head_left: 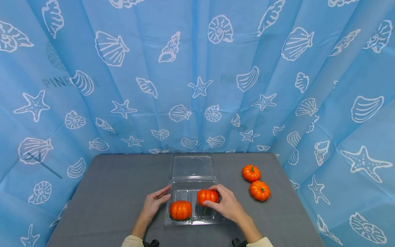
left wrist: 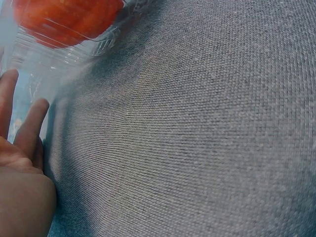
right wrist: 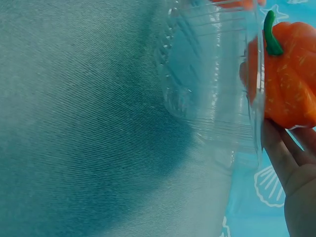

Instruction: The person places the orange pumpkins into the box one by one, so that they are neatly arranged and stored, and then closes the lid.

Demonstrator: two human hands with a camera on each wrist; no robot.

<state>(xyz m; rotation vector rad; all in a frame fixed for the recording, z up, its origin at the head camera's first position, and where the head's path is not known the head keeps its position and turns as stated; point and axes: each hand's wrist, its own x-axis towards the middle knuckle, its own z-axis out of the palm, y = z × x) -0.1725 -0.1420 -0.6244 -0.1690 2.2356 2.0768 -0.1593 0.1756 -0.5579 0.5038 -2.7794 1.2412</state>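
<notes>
At table [head_left: 117, 199] centre, the left hand [head_left: 152, 204], fingers extended, borders the clear container [head_left: 194, 222]; a first pumpkin [head_left: 180, 210] sits in its left half. The right hand [head_left: 227, 203] grips a second pumpkin [head_left: 206, 196] at its right half. Two loose pumpkins [head_left: 259, 191] lie near the right edge.

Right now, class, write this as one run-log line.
right hand: grips ribbed orange pumpkin at clear plastic container | left hand: at container's left edge | lid: open | second orange pumpkin: left compartment | grey table, right: two more pumpkins
</notes>
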